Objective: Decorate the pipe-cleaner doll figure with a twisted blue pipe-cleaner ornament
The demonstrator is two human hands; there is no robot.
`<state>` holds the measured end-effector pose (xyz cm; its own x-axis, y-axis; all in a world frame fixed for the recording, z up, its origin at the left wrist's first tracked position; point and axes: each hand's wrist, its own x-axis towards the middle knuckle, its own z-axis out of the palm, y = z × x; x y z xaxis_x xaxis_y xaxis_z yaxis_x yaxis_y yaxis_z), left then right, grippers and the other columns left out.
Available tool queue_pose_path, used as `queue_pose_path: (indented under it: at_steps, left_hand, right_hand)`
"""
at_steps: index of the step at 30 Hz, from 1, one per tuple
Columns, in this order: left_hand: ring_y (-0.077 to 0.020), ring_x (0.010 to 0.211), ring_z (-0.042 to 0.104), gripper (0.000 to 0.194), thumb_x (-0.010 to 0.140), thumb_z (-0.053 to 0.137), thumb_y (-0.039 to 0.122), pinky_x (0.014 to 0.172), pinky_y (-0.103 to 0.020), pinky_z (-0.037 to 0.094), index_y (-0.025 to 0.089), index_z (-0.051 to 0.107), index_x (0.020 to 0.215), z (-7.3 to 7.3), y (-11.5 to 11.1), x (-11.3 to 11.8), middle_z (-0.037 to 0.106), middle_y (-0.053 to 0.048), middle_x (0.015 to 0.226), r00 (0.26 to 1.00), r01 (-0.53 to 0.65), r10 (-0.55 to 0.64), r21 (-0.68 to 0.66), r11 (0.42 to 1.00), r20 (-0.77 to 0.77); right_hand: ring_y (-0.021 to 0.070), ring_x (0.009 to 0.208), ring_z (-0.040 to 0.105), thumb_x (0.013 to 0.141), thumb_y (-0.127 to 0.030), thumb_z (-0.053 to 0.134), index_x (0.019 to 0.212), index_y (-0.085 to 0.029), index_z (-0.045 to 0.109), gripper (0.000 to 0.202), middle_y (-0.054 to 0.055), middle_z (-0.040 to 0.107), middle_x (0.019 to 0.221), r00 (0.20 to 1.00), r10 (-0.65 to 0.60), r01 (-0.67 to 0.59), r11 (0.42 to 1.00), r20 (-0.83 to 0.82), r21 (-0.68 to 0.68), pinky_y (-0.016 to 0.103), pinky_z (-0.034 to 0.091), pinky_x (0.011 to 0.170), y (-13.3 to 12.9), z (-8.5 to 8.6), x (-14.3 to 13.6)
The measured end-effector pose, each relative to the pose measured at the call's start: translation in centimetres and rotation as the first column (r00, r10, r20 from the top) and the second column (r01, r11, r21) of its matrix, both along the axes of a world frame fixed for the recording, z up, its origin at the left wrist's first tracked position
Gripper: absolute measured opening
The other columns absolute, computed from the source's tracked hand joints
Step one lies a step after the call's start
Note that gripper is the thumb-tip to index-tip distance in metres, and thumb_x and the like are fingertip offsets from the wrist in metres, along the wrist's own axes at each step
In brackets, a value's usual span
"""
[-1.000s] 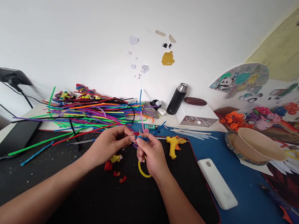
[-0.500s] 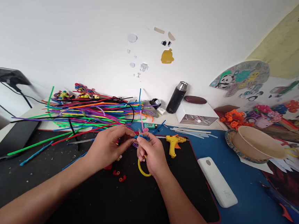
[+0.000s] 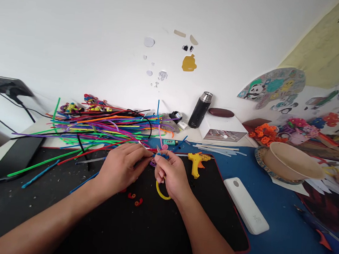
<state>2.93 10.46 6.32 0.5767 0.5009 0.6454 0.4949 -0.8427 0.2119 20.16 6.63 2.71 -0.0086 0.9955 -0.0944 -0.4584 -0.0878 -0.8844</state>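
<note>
Over the black mat, both hands meet at a small blue fuzzy piece. My left hand pinches its left end, thumb and fingers together. My right hand is closed round its right side and also holds scissors, whose yellow handle hangs below the palm while the metal tip pokes up between the hands. A bit of purple shows beneath the fingertips. Small red pieces lie on the mat below the hands. The exact shape of the blue piece is partly hidden by my fingers.
Colourful pipe cleaners are heaped at the back left. A yellow glue gun lies right of my hands, with a white power bank beyond. A black flask, a white box and a beige bowl stand behind and right.
My left hand has turned slightly, its back now more toward the camera and its fingers drawn closer together at the blue piece. My right hand has hardly moved.
</note>
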Motion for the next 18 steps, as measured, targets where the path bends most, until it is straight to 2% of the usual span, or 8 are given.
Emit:
queue_pose_path:
  at_steps: [18]
  left_hand:
    - [-0.0197, 0.075, 0.072, 0.013, 0.105, 0.058, 0.021, 0.071, -0.032, 0.051, 0.021, 0.069, 0.098, -0.49, 0.21, -0.13, 0.078, -0.005, 0.086, 0.999, -0.002, 0.004, 0.052, 0.999, -0.048]
  right_hand:
    - [0.0077, 0.034, 0.042, 0.081, -0.043, 0.081, 0.088, -0.021, 0.061, 0.031, -0.013, 0.044, 0.045, 1.000, -0.004, 0.004, 1.000, -0.003, 0.006, 0.020, 0.027, 0.038, 0.06, -0.04, 0.10]
